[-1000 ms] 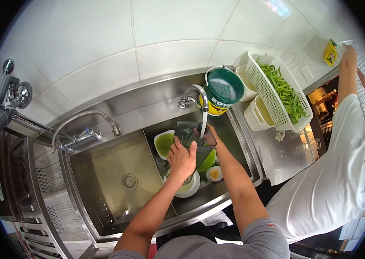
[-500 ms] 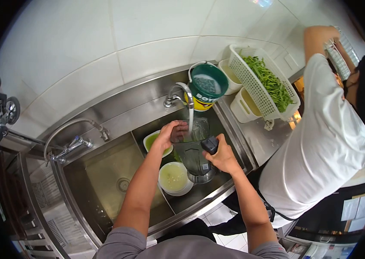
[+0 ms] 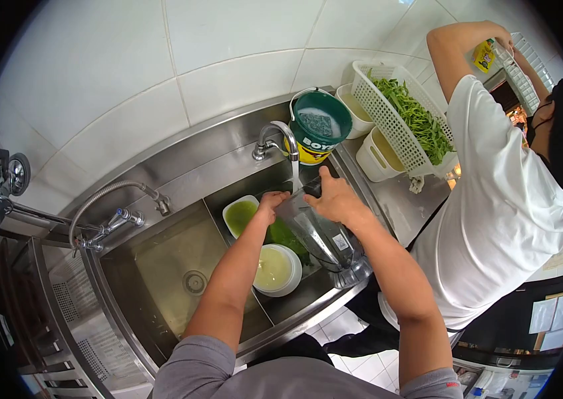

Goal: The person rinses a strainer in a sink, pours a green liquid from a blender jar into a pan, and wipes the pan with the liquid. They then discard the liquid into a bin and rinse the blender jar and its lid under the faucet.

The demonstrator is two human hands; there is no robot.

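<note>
I see the clear plastic blender jug (image 3: pixel 318 233) in the right half of the steel sink (image 3: pixel 162 266), under the curved steel tap (image 3: pixel 275 136). It lies tipped over. Its long side runs from the open mouth, up by the water stream (image 3: pixel 295 174), down to its base near the sink's front edge. My right hand (image 3: pixel 335 199) has its grip clamped on the jug's top by the dark handle. My left hand (image 3: pixel 271 201) touches the mouth rim, but I cannot tell if its grip is closed. The round white bowl of pale liquid (image 3: pixel 276 269) sits just beside the jug. Half a second ago the jug stood upright.
</note>
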